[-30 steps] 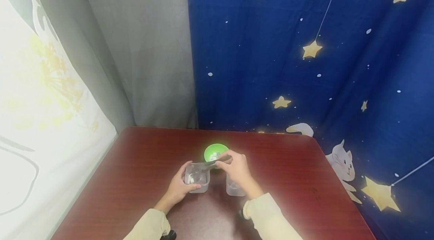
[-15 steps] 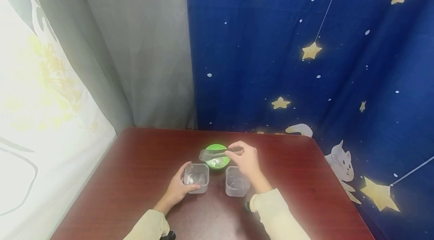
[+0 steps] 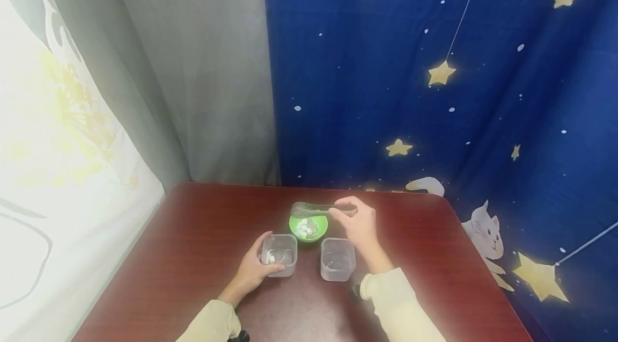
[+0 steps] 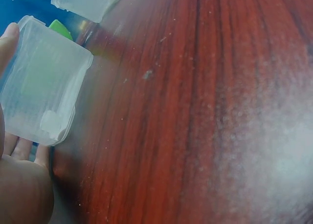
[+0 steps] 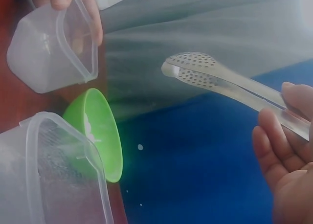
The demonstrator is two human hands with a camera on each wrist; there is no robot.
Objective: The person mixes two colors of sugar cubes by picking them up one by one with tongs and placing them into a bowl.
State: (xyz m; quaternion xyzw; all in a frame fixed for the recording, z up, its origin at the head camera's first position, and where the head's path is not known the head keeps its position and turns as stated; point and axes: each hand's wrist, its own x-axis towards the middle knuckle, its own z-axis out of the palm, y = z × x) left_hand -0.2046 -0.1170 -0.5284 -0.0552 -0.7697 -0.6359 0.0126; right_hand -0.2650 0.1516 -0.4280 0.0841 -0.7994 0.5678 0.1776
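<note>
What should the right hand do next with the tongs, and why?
Probably lower the tongs into the green bowl and close them on one white cube. The right hand holds them just above the bowl with nothing between the tips, while the left hand grips the left clear container, which appears to hold one white piece.

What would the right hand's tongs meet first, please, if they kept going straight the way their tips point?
Probably nothing on the table: the right hand holds the tongs pointing left above the green bowl's far rim, and the table beyond looks free, though their height is unclear.
</note>
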